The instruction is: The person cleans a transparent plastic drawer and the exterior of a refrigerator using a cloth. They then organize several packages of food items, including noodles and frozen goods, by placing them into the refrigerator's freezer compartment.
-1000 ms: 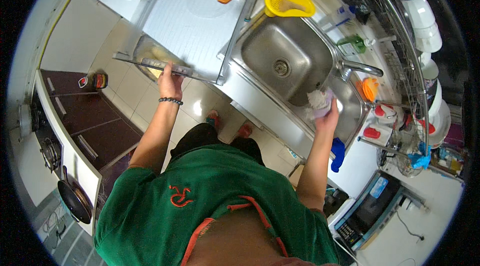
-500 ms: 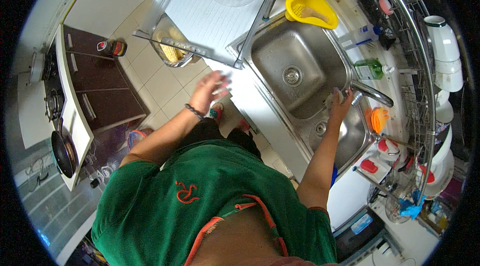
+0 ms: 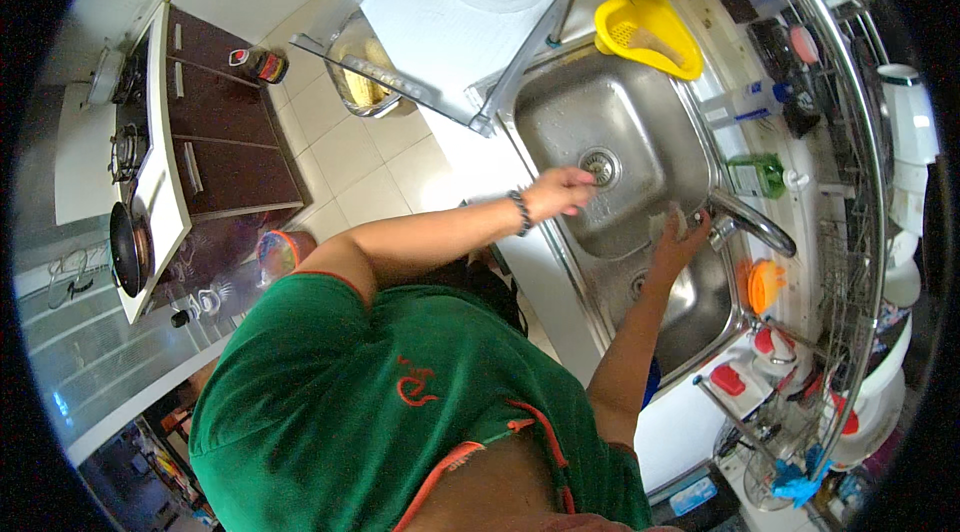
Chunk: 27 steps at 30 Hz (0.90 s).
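My left hand (image 3: 560,194) reaches over the large sink basin (image 3: 640,112), close to its drain (image 3: 600,167). Its fingers are loosely bent and a little apart, and I see nothing in them. A dark braided bracelet (image 3: 521,213) circles that wrist. My right hand (image 3: 680,244) is beside the curved metal faucet (image 3: 765,227), above the divider between the two basins. At its fingertips is a small pale, crumpled thing (image 3: 657,223), gripped and partly hidden; its kind is unclear.
A yellow strainer (image 3: 650,37) sits at the sink's far edge. Along the back stand a green bottle (image 3: 757,175) and orange gloves or a similar orange item (image 3: 766,285). A clear tray (image 3: 440,102) edges the left counter; corn lies in a container (image 3: 362,87) below. A dish rack (image 3: 868,262) stands right.
My left hand has swung right, from over the floor to above the large basin. My right hand stays by the faucet with the pale thing. The whole view has shifted slightly.
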Available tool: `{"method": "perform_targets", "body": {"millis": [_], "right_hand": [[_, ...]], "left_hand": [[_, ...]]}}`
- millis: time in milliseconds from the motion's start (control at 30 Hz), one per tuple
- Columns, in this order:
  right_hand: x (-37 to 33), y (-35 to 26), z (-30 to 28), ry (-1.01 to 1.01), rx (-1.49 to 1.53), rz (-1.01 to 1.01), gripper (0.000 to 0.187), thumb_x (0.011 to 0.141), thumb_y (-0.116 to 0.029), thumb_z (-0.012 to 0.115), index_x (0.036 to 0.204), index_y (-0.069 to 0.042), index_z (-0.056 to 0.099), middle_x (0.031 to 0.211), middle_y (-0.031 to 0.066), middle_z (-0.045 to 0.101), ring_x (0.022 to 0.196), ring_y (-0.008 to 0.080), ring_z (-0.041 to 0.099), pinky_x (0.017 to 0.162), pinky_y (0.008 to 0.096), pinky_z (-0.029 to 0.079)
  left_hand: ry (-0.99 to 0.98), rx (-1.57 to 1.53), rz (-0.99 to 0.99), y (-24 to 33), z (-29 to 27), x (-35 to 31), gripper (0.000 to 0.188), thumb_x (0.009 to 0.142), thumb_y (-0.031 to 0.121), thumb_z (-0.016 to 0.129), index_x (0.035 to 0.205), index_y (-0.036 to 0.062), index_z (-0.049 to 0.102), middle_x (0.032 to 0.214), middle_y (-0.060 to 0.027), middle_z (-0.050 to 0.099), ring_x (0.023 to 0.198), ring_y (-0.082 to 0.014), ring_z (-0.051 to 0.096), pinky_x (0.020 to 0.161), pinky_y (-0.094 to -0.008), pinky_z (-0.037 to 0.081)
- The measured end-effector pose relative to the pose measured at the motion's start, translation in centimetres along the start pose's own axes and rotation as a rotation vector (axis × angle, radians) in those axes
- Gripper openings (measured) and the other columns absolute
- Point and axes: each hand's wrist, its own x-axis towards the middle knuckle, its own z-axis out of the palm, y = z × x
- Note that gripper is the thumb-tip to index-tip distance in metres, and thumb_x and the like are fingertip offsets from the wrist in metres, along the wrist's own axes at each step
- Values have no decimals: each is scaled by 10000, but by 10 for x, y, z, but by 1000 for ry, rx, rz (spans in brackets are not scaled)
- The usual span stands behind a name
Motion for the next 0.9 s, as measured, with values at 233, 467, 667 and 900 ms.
{"method": "perform_targets", "body": {"millis": [233, 467, 667, 900], "right_hand": [[-26, 6, 19, 111, -105, 93, 575, 831, -262, 605, 1268, 17, 357, 1264, 212, 390, 1148, 344, 416, 961, 422, 369], [69, 7, 67, 17, 1039, 728, 326, 805, -181, 607, 1077, -7, 556, 989, 93, 579, 897, 219, 556, 780, 349, 463], [45, -16, 105, -1, 233, 179, 190, 842, -176, 557, 945, -18, 583, 920, 74, 583, 809, 183, 548, 694, 327, 445], [69, 3, 113, 146, 341, 243, 202, 849, -187, 534, 957, -19, 508, 919, 131, 576, 842, 258, 560, 767, 367, 438]], "left_hand": [[-122, 47, -92, -5, 61, 78, 446, 848, 312, 580, 1201, 50, 506, 1120, -54, 574, 885, -152, 568, 685, -268, 482], [-28, -233, -244, 22, 88, 109, 478, 874, 451, 502, 1200, 101, 506, 1169, -91, 554, 1041, -196, 512, 631, -294, 484], [78, -648, -9, -5, 44, 209, 294, 868, 351, 552, 955, 71, 582, 833, -48, 605, 673, -178, 571, 541, -316, 468], [77, -15, 143, -22, 74, 199, 177, 879, 223, 518, 858, 62, 588, 762, -66, 585, 693, -157, 540, 624, -278, 452]]}}
